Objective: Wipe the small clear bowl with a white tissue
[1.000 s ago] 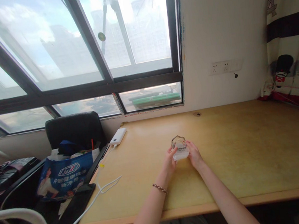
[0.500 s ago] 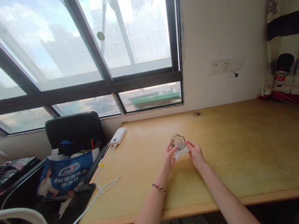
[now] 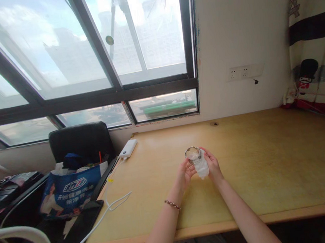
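A small clear glass dish is held above the wooden table, tilted so that its round rim faces me. My left hand grips its lower left side, with the thumb near the rim and the other fingers curled below. At the dish's right edge is my right hand, closed on a white tissue that hangs down between the two hands and touches the glass. The tips of my right fingers are partly hidden by the tissue.
On the table's left edge lies a white power bank with a white cable trailing toward me. Left of the table stands a black chair holding a blue bag. A pale curved tube crosses the lower left corner.
The tissue has come out from beneath the dish and now hangs at its right side. The dish has tilted, and my left fingers have spread a little below it.
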Motion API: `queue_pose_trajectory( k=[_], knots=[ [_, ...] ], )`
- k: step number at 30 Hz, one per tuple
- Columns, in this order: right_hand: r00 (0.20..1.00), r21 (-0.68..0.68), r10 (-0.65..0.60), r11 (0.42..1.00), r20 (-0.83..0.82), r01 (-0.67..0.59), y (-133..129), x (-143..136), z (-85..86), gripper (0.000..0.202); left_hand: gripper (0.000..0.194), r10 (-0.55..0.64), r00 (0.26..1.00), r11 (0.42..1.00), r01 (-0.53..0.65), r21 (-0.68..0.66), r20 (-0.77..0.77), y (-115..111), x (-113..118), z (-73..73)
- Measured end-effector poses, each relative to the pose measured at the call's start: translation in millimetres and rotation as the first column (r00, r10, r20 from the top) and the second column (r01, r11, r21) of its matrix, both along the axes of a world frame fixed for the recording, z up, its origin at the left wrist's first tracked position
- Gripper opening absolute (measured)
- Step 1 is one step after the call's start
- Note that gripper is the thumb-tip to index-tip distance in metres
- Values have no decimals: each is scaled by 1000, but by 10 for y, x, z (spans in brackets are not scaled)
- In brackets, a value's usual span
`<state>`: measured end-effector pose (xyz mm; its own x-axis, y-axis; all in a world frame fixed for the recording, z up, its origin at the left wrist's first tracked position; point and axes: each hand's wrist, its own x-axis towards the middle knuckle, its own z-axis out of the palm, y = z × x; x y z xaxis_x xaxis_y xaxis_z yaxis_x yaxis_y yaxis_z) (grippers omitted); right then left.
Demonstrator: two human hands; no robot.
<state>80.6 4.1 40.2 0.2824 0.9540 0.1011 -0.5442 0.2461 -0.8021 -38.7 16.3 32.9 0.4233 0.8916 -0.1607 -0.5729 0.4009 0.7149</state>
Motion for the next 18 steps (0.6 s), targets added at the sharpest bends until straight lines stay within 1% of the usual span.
queue_pose_trajectory(
  k=[3, 5, 8, 11, 15, 18],
  knots=[
    [1000, 7, 0, 1000, 21, -1, -37, -46, 27, 42, 39, -42, 999, 999, 42, -34, 0, 17, -5, -12],
    [1000, -2, 1, 1000, 29, -1, -53, -64, 25, 43, 38, -54, 998, 998, 53, -38, -29, 18, 0, -24],
    [999, -10, -5, 1000, 42, 5, -50, -55, -6, 44, 37, -92, 990, 995, 87, -53, -110, 7, 20, -50],
    [1000, -33, -2, 999, 17, 3, -3, -8, -62, 43, 36, -125, 981, 991, 117, -66, -149, 5, 42, -88],
    [998, -82, 51, 995, -41, -55, 88, 60, -151, 41, 34, -131, 973, 987, 109, -120, -189, 23, 53, -131],
    [990, -126, 130, 983, -57, -136, 129, 91, -198, 38, 31, -118, 972, 986, 92, -137, -203, 20, 51, -129]
  ],
)
